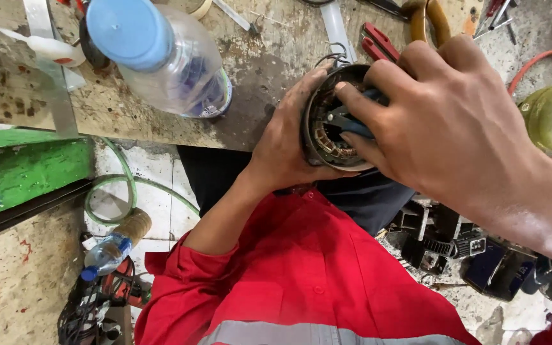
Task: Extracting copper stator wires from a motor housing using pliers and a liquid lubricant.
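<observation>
Here the right hand (pixel 448 121) is squeezed shut on a blue-handled tool (pixel 352 121), maybe pliers, and the tip pokes down inside the motor part (pixel 330 121). The left hand (pixel 285 137) is wrapped around the side of that round metal part, fingers pressed tight on its rim, holding it up at the edge of the bench (pixel 250 70), just above the person's lap. Inside the ring you can see shiny copper wire (pixel 330 145) wound in bunches. I cannot tell just what the tool tip is grabbing, because the fingers hide it. The wire looks thin, so a hard pull or a twist could scrape it or snap it. The tool could also slip off and jab the left palm, which sits right behind the ring. Both hands look greasy, so the part might slide out and drop onto the red shirt (pixel 301 281) or the floor. Only one hand holds it, and nothing is under it. Some loose wire ends (pixel 335 54) stick up at the top of the ring, and they could catch on the tool. On the bench just to the left stands a clear bottle (pixel 174 64) with a blue cap; a bumped elbow could knock it over. Red-handled cutters (pixel 378 43) lie close behind the ring. A green hose (pixel 122 185) loops on the floor, and a second small bottle (pixel 107 252) lies down there too.
</observation>
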